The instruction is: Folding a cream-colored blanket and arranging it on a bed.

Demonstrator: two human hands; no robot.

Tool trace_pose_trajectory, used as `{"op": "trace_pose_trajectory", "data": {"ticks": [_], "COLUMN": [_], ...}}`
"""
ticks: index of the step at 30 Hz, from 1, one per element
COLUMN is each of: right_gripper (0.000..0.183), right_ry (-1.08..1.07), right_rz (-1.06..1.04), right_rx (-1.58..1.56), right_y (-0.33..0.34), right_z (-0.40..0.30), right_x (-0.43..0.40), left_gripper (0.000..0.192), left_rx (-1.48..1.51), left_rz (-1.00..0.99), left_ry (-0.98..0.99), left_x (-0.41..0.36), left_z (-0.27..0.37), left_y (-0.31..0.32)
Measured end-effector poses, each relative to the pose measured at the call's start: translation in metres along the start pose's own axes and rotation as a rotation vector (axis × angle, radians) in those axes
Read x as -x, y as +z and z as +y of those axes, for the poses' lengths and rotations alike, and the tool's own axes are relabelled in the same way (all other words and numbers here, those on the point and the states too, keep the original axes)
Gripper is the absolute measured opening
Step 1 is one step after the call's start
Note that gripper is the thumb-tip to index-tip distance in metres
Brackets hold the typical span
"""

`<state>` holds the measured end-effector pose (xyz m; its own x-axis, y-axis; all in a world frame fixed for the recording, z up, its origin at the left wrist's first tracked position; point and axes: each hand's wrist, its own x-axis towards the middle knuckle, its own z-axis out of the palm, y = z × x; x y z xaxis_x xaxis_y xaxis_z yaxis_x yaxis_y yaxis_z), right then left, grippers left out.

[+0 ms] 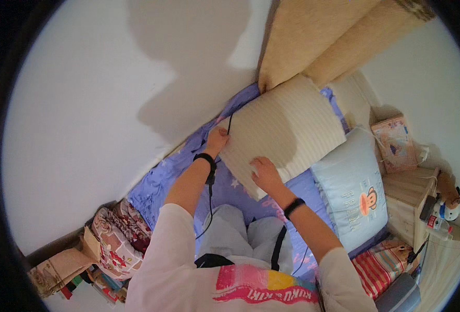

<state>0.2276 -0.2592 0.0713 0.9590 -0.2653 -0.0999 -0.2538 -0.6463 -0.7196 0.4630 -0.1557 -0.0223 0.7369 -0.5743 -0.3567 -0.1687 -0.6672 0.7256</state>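
A cream ribbed pillow or folded cover (312,124) lies across the purple star-patterned bedding (230,175) before me. My left hand (217,141) has its fingers curled on the near left corner of the ribbed piece, beside the wall. A thin black cord (210,206) runs down from a black band on my left wrist, and another short length shows by my fingers. My right hand (267,173) rests with bent fingers on the ribbed surface close to its near edge; whether it grips the cloth cannot be told. It also wears a black wristband.
A light blue pillow (354,187) with a cartoon monkey lies to the right. Past it stand a wooden bedside cabinet (401,202) and a patterned box (395,144). Tan board-like panels (315,39) lean at the far corner. Floral textiles (117,249) and an open cardboard box (64,269) sit at left.
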Motion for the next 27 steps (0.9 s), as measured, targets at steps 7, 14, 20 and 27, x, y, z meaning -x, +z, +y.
{"op": "trace_pose_trajectory", "data": {"ticks": [7, 14, 20, 27], "right_gripper": [0.071, 0.087, 0.082, 0.029], "right_ry": [-0.066, 0.307, 0.333, 0.388], "right_rz": [-0.061, -0.02, -0.234, -0.049], "right_rx": [0.71, 0.717, 0.307, -0.224], "right_y": [0.082, 0.076, 0.022, -0.089], "right_z": [-0.022, 0.012, 0.004, -0.017], "right_x": [-0.099, -0.092, -0.069, -0.022], "left_gripper": [0.017, 0.013, 0.025, 0.021], "left_rx": [-0.172, -0.764, -0.039, -0.024], "left_rz": [0.158, 0.003, 0.023, 0.237], "left_ry": [-0.04, 0.024, -0.375, -0.093], "left_x": [-0.009, 0.045, 0.153, 0.233], "left_z": [-0.057, -0.227, -0.174, -0.027], "left_y": [-0.029, -0.119, -0.232, -0.325]}}
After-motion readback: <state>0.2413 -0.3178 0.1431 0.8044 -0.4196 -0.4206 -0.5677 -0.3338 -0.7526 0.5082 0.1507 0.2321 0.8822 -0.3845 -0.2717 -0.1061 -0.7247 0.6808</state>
